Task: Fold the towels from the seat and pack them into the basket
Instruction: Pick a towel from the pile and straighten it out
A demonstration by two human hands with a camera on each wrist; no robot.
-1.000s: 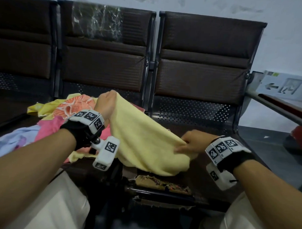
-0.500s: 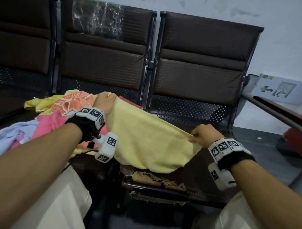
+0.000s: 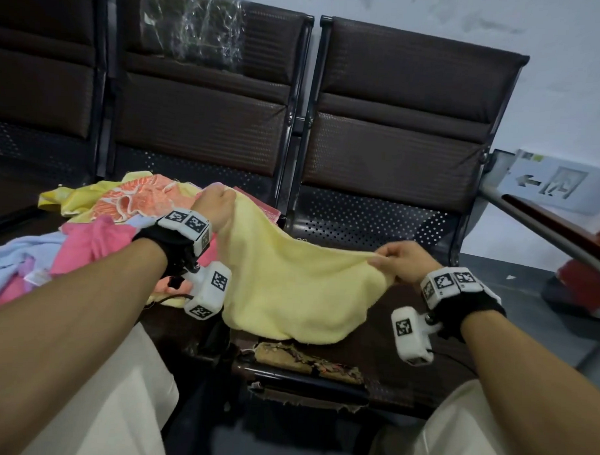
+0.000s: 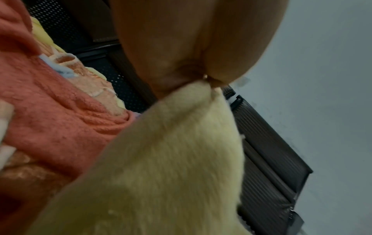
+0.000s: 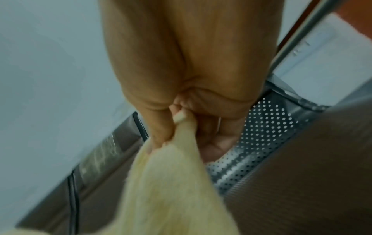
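A pale yellow towel point(image 3: 290, 285) hangs spread between my two hands over the dark seat point(image 3: 365, 352). My left hand point(image 3: 214, 207) grips one top corner above the towel pile; in the left wrist view the yellow towel point(image 4: 171, 167) bunches out of the left hand point(image 4: 193, 76). My right hand point(image 3: 389, 261) pinches the other corner at the right; the right wrist view shows the right hand point(image 5: 177, 127) curled on the yellow towel point(image 5: 171, 182). Its lower edge sags onto the seat front. No basket is in view.
A heap of towels lies on the left seat: an orange patterned towel point(image 3: 136, 197), a pink towel point(image 3: 94, 240), a light blue towel point(image 3: 15, 255). The seat's front edge is torn point(image 3: 304, 360). A metal armrest point(image 3: 543, 229) runs at the right.
My right hand has pulled its corner of the yellow towel further right and up, stretching the towel wider. My left hand has stayed by the pile, holding its corner.
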